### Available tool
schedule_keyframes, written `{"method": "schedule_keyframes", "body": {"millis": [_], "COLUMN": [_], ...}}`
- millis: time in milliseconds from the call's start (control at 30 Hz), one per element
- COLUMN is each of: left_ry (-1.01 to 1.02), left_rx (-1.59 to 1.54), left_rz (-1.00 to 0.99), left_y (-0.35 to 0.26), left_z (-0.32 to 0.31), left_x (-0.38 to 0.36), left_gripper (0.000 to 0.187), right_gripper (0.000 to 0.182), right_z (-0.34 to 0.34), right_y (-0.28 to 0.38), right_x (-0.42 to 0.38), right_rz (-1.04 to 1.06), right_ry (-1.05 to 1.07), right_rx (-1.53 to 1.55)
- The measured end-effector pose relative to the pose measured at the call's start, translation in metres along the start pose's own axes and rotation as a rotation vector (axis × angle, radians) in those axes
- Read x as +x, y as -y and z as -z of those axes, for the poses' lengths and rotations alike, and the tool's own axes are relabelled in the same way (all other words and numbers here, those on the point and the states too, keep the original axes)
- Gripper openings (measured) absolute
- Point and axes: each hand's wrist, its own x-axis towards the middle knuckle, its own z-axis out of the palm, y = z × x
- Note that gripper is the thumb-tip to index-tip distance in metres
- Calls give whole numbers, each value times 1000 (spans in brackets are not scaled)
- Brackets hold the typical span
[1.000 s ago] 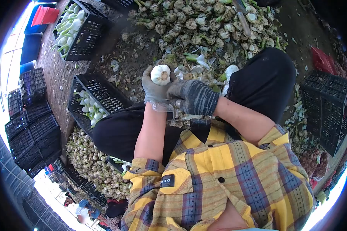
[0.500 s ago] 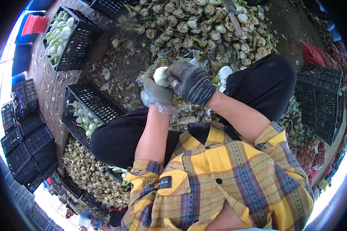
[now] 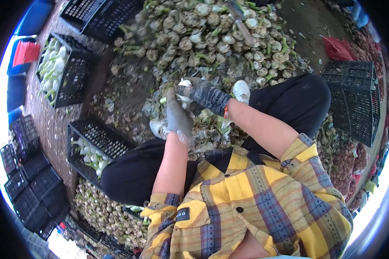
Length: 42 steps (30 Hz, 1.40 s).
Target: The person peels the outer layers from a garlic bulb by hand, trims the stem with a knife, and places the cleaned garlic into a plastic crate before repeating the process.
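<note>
Between my two gloved hands is a white garlic bulb (image 3: 185, 98), its short green stem pointing left. My left hand (image 3: 178, 115), in a grey glove under a clear plastic one, is closed around the bulb from the left. From the right, my right hand (image 3: 208, 96), in a dark striped knit glove, grips the same bulb, with its fingertips partly hidden. Papery skins (image 3: 207, 129) litter the ground below. Beyond my hands lies a heap of soil-stained garlic bulbs (image 3: 186, 32), with a wooden-handled metal tool (image 3: 243, 30) on top.
Peeled garlic fills a black crate (image 3: 75, 80) at upper left; another black crate (image 3: 103, 134) with garlic stands by my left knee. More garlic (image 3: 110, 211) is heaped behind that. Black crates (image 3: 34, 185) are stacked far left, another (image 3: 350, 101) stands right, near red net sacks (image 3: 343, 166).
The bulb has turned, so its green stem now shows at the left. My left hand has straightened upright beside it. The camera view has shifted slightly.
</note>
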Motion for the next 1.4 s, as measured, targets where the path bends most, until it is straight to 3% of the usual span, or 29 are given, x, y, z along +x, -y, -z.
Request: {"method": "schedule_keyframes", "body": {"millis": [33, 67, 100, 133, 200, 267, 333, 367, 400, 433, 500, 567, 600, 667, 733, 800, 867, 933, 1033, 1100, 1167, 1200, 1267, 1333, 1400], "left_ry": [-63, -128, -101, 41, 335, 457, 484, 374, 377, 382, 375, 329, 301, 332, 353, 362, 339, 332, 357, 394, 434, 441, 452, 469, 501], "left_rx": [177, 350, 535, 686, 984, 734, 529, 557, 549, 544, 523, 463, 431, 432, 398, 349, 344, 325, 338, 345, 358, 394, 468, 545, 562], "left_rz": [-180, -364, -630, -758, -1005, -616, -274, -74, -114, -154, -242, -207, -188, -173, -165, -125, -152, -165, -222, -234, -233, -238, -251, -315, -350], "left_y": [10, 19, 23, 19, 10, 16, 8, -2, 1, 6, 17, 21, 23, 19, 17, 17, 14, 11, 8, 2, -1, -3, -9, -9, -8], "left_z": [7, 13, 20, 14, 1, -1, -7, -13, -13, -14, -10, -9, -9, -11, -8, -5, -8, -10, -7, -8, -8, -7, -6, -2, 5], "left_x": [10, 21, 32, 30, 22, 27, 24, 18, 20, 21, 30, 34, 36, 37, 40, 43, 40, 35, 30, 20, 13, 8, -2, -7, -9], "left_gripper": [51, 59, 91, 90, 89, 79, 74, 70, 68, 67, 67, 69, 70, 77, 85, 82, 81, 84, 90, 89, 81, 79, 74, 71, 72], "right_gripper": [48, 54, 63, 72, 66, 67, 68, 67, 66, 65, 53, 55, 57, 62, 62, 63, 67, 69, 61, 56, 51, 48, 46, 44, 45], "right_z": [11, 19, 30, 39, 43, 39, 46, 54, 64, 81, 126, 171, 186, 220, 221, 224, 230, 224, 228, 220, 195, 167, 106, 97, 77], "right_y": [21, 1, 31, 62, 62, 48, 51, 59, 73, 67, 60, 59, 63, 29, 40, 51, 49, 77, 88, 81, 87, 98, 136, 109, 108], "right_x": [-3, 11, 4, -2, 3, 10, 15, 20, 27, 39, 48, 54, 57, 73, 75, 79, 80, 79, 85, 76, 52, 31, -15, -38, -63], "right_rz": [-23, 200, 49, -104, -32, 74, -4, -91, -178, -131, 0, -6, -147, -127, -337, -383, -372, -529, -494, -362, -51, 200, -77, 502, 422], "right_ry": [-63, -327, -227, -122, -10, 21, 229, 262, 297, 177, -409, -699, -729, -892, -901, -779, -690, -506, -485, -427, -376, -350, -201, -12, 86], "right_rx": [-220, -459, -605, -741, -940, -1033, -902, -876, -847, -958, -1131, -1390, -1315, -1469, -1371, -1305, -1508, -1439, -1267, -997, -991, -1107, -817, -749, -696]}}
